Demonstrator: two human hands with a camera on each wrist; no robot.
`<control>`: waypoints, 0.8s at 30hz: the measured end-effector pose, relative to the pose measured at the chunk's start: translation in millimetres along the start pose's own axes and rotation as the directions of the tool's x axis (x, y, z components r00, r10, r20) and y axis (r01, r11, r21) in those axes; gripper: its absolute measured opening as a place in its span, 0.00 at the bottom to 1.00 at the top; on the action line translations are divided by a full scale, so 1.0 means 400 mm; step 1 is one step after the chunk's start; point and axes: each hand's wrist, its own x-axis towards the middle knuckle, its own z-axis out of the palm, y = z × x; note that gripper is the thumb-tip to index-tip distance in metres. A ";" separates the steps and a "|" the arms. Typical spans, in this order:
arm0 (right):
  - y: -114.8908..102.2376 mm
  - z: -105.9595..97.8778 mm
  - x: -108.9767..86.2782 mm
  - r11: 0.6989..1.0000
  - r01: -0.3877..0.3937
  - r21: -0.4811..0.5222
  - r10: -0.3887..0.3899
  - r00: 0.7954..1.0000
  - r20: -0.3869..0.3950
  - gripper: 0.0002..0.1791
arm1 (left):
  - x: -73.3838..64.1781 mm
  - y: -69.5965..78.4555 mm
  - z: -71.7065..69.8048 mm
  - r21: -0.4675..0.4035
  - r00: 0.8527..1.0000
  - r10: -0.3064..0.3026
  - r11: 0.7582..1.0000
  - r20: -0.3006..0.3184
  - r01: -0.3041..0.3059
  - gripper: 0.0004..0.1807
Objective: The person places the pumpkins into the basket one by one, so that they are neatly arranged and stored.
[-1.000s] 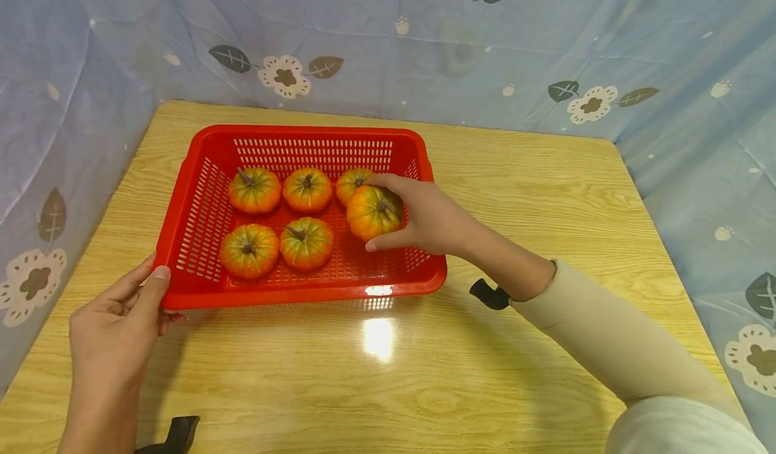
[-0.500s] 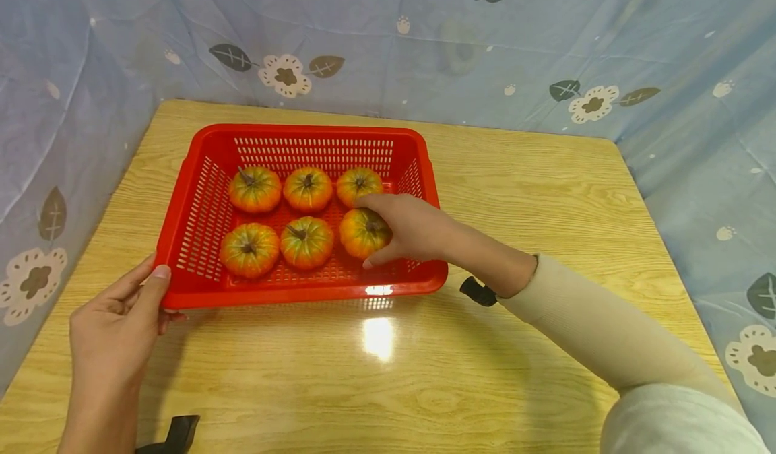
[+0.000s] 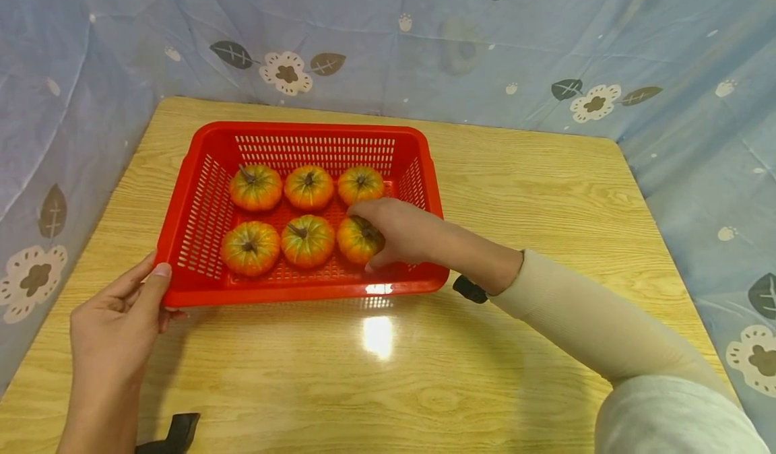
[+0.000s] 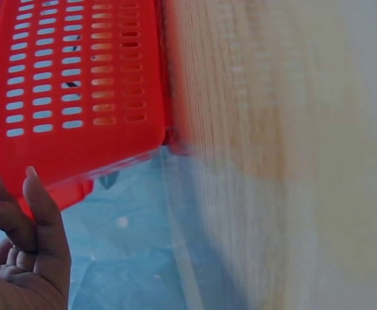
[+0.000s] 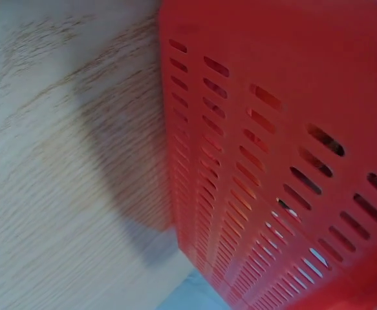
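Observation:
A red slotted plastic basket stands on the table with several small orange-green pumpkins in two rows. My left hand pinches the rim at the near left corner, thumb on top. The left wrist view shows that hand at the corner of the basket. Inside the near right part, my right hand holds a pumpkin between thumb and fingers, partly covering it. Only the outside of the basket wall fills the right wrist view; the right hand is hidden there.
The light wooden table extends to the right of the basket and in front of it. A blue curtain with flower prints hangs behind and along both sides. Black straps show near both wrists.
My right hand has moved down and toward the near side with its pumpkin, from over the back right pumpkin to the front row. The left hand stays on the rim.

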 end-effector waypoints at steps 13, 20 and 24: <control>-0.005 0.011 0.009 0.992 -0.053 -0.113 0.057 0.998 0.030 0.47 | 0.000 0.000 0.001 -0.009 1.000 0.012 1.000 0.004 -0.012 0.23; -0.006 0.016 0.011 0.988 -0.071 -0.138 0.078 0.996 0.049 0.48 | 0.001 0.000 0.002 -0.002 1.000 0.006 1.000 -0.003 -0.006 0.23; -0.006 0.020 0.014 0.987 -0.075 -0.139 0.085 0.994 0.066 0.48 | 0.000 0.000 0.002 0.001 1.000 0.004 1.000 -0.005 -0.004 0.24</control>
